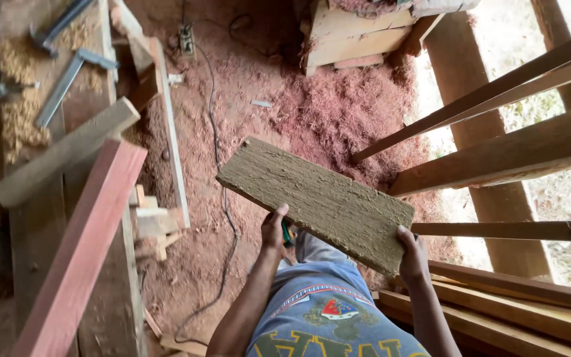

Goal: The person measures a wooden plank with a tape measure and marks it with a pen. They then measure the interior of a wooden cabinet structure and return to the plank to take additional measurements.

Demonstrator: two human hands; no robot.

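I hold a rough, greyish-brown wooden board (315, 201) flat in front of me, tilted down to the right. My left hand (273, 229) grips its near long edge, thumb on top. My right hand (412, 252) grips the board's right-hand corner. The board hangs above the sawdust-covered floor (338, 112) and partly hides my legs. My blue printed shirt (325, 311) fills the bottom of the view.
A workbench (41, 218) at the left carries a reddish beam (87, 244), a pale beam (61, 153), metal clamps (61, 86) and shavings. A black cable (223, 198) runs across the floor. Long planks (510, 152) lean at the right, more are stacked (517, 311) below. A wooden crate (355, 36) stands behind.
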